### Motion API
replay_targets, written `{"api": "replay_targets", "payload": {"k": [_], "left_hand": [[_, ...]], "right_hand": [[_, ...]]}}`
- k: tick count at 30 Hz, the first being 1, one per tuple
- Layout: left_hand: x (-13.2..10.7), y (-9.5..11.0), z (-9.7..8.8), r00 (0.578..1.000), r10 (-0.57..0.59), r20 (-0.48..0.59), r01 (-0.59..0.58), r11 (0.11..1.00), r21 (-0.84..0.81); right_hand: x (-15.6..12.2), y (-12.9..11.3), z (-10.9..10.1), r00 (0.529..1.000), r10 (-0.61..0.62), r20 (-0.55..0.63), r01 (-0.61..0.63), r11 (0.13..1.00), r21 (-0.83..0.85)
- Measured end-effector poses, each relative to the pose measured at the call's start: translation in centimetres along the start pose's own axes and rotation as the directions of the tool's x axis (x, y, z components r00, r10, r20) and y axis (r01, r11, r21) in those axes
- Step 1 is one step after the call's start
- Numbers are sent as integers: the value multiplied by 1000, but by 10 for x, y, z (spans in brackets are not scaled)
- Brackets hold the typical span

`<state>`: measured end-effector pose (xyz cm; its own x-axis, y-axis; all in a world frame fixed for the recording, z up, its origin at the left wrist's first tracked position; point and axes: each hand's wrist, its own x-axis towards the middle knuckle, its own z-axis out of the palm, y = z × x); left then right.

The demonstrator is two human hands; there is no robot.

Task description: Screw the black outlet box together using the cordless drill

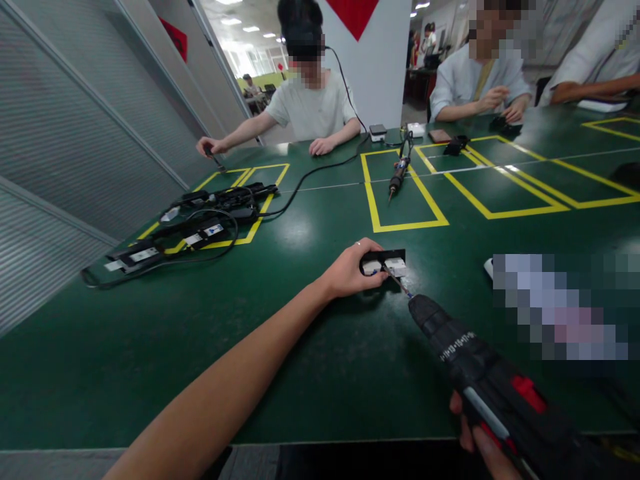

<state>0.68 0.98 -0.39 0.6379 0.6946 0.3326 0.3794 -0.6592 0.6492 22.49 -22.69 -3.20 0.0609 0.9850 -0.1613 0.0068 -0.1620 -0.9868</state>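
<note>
My left hand (pixel 350 270) is closed on the left end of a small black part with white inserts (pixel 386 262) and presses it to the green table (pixel 300 347). A ring shows on one finger. My right hand (pixel 477 437), at the bottom edge and mostly hidden, grips a black and red electric screwdriver (pixel 480 373). Its thin bit (pixel 397 283) points up-left and touches the part between the white inserts.
Several black parts and a looped cable (pixel 185 233) lie at the left by yellow tape. Another electric screwdriver (pixel 399 175) rests inside a yellow-taped rectangle. Three people sit across the table, one holding a tool (pixel 216 160). A blurred patch (pixel 560 303) covers the right.
</note>
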Motion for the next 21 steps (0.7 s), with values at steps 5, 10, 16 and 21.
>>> {"api": "replay_targets", "payload": {"k": [5, 10, 16, 21], "left_hand": [[0, 1, -1, 1000, -2, 9, 2, 1000, -5], [-1, -2, 0, 1000, 7, -3, -7, 1000, -4], [0, 0, -1, 1000, -4, 7, 4, 1000, 2], [0, 0, -1, 1000, 10, 3, -10, 1000, -26]], "right_hand": [[-2, 9, -1, 999, -28, -25, 28, 1000, 4], [-4, 9, 1, 994, -90, -56, 89, 996, -23], [-4, 2, 2, 997, -65, -28, 64, 997, -46], [-4, 2, 0, 992, -124, -19, 122, 987, -108]]}}
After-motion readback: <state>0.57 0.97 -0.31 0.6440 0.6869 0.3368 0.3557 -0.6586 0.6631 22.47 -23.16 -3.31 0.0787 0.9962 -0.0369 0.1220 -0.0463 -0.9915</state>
